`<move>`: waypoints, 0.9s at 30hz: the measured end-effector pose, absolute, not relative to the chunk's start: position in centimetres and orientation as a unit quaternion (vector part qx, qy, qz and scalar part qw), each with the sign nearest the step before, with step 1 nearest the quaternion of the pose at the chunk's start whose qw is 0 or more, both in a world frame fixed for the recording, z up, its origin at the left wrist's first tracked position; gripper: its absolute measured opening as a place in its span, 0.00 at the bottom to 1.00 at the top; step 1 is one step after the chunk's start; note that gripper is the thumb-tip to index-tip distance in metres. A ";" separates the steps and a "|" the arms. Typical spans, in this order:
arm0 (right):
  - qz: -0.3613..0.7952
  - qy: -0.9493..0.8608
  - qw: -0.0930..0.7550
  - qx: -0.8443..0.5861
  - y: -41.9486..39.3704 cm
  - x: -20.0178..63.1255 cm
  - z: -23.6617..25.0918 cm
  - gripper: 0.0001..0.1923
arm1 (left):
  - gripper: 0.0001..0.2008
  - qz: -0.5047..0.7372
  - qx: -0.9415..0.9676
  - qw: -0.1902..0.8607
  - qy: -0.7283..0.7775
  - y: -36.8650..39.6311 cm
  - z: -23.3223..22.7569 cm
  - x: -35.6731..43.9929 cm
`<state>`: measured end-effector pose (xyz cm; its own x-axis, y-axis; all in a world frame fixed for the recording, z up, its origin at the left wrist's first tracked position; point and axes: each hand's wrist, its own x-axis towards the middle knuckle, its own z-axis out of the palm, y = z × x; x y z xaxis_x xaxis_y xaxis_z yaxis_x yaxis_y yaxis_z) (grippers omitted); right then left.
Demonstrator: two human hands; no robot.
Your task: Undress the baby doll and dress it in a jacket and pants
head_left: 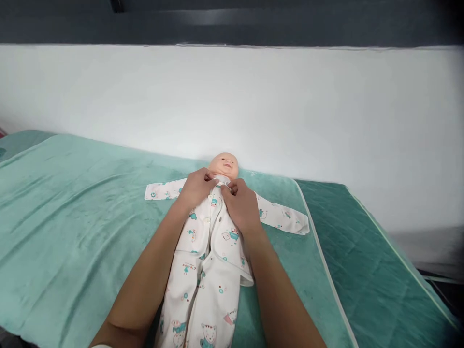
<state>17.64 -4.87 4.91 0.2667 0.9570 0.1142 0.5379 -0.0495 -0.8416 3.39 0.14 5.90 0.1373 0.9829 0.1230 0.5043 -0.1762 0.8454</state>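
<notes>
A baby doll (224,164) lies on its back on a green towel (72,217), head toward the wall. It wears a white printed sleepsuit (206,270) with sleeves spread to both sides. My left hand (197,186) and my right hand (241,205) both pinch the sleepsuit's collar just below the doll's chin, fingertips nearly touching. The front of the suit lies partly apart lower down, with a flap folded over near the waist.
The towel covers a quilted green mattress (369,270) that runs along a white wall (290,111). The mattress edge drops off at the right, with dark floor beyond.
</notes>
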 end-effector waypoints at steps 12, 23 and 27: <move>0.380 -0.419 0.586 -0.580 -4.2 17.5 4.3 0.09 | 0.06 0.362 0.698 0.364 0.499 -0.1 5.9 3.1; 0.328 -0.442 0.570 -0.609 -4.5 17.3 4.0 0.09 | 0.04 0.472 0.638 0.362 0.489 -0.5 5.6 4.7; 0.302 -0.470 0.557 -0.614 -4.5 17.4 4.0 0.09 | 0.03 0.454 0.654 0.364 0.483 -0.9 5.8 5.1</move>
<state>17.38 -4.55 4.02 0.3752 0.9142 0.1532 0.2421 0.0629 -0.9682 5.07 -0.87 5.75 0.1215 0.9625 0.2426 0.3010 -0.2687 0.9150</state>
